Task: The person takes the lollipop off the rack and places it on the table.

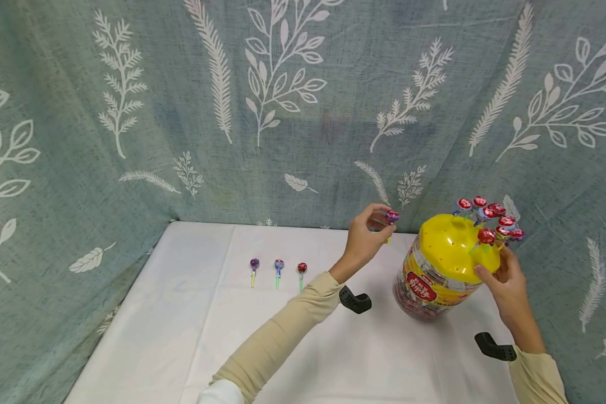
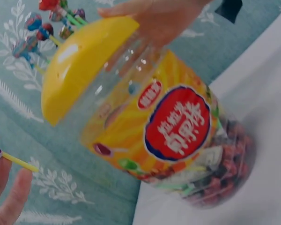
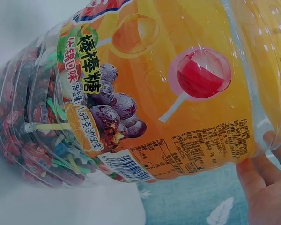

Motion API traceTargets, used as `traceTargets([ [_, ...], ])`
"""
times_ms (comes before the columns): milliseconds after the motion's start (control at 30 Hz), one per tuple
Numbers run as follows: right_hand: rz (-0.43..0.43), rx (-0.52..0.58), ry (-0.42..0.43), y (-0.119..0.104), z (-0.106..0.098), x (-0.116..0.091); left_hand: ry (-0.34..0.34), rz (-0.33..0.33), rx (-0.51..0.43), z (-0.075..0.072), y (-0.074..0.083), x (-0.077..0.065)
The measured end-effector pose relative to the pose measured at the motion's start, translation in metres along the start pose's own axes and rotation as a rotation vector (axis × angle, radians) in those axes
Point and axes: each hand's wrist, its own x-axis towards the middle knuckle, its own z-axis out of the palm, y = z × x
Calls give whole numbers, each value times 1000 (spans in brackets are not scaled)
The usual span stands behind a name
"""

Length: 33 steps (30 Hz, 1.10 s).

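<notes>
My left hand (image 1: 366,237) pinches a lollipop (image 1: 392,216) with a purple wrapper and a yellow stick, held in the air left of a big clear candy jar (image 1: 420,287). The jar has a yellow printed label and a domed yellow lid (image 1: 445,249) with small holes. Several wrapped lollipops (image 1: 486,236) stand in the lid's right and far side. At the jar's top right, my right hand (image 1: 511,289) grips the jar, thumb against the lid's edge; some of its fingers are hidden behind. Through the jar wall, more wrapped lollipops (image 3: 37,140) show near the bottom.
On the white tablecloth (image 1: 262,331), left of the jar, lie a purple lollipop (image 1: 255,263), a blue one (image 1: 279,265) and a red one (image 1: 302,268) in a row. A green leaf-patterned curtain (image 1: 171,112) hangs behind the table and at its sides.
</notes>
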Motion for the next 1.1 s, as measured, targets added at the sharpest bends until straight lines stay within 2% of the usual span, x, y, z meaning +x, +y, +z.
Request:
traceTargets([
  [233,15,36,-12,1,-1,-1,15,-59,-55,-15,15,-13],
  [733,1,72,-2,1,0,-1,46,-156,-39,-34,-5,-30],
  [967,-3,104,2,0,1,-3,108,-213,-6,-40,-18,-40],
  [1100,1,106,2,-1,2,-3,119,-236,10,-46,-26,-44],
])
